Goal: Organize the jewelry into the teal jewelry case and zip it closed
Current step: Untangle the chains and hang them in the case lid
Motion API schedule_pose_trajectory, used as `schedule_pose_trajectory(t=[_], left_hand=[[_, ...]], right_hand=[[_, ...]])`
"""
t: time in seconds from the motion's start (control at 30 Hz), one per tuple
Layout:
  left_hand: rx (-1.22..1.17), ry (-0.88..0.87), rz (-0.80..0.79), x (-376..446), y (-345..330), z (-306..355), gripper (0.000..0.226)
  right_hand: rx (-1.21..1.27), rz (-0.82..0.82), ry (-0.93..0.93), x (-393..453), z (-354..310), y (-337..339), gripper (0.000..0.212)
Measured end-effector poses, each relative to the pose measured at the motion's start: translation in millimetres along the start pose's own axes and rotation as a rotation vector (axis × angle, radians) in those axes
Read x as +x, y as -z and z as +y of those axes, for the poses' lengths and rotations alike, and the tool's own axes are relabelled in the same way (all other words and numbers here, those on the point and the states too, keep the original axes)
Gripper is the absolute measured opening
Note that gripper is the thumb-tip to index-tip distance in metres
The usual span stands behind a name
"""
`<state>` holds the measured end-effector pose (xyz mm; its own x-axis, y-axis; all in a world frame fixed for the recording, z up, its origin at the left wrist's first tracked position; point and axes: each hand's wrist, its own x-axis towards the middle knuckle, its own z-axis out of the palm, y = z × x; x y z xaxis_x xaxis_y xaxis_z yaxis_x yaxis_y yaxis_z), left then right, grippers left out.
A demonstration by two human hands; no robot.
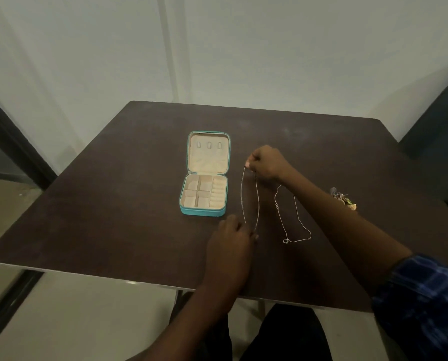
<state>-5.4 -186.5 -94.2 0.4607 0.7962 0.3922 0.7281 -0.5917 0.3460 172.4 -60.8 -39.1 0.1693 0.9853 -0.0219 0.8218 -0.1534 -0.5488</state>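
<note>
Fingers (pixel 249 164) of both hands pinch chain (pixel 257 196).

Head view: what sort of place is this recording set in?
Probably a plain indoor room, home or office, not a workshop. A dark brown table stands against a bare pale wall, with a dark chair at the right, and only a teal jewelry case and necklaces laid out.
</note>
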Motion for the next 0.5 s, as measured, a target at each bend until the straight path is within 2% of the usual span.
schedule_pose_trajectory(t=[0.3, 0.5], left_hand=[[0.132, -0.077, 0.034, -4, -6, -4, 0.023], [0.012, -0.044, 0.046, -3, -5, 0, 0.022]], right_hand=[[-0.062, 0.101, 0.021, 4, 16, -18, 0.011], [-0.064, 0.103, 0.020, -4, 25, 2, 0.017]])
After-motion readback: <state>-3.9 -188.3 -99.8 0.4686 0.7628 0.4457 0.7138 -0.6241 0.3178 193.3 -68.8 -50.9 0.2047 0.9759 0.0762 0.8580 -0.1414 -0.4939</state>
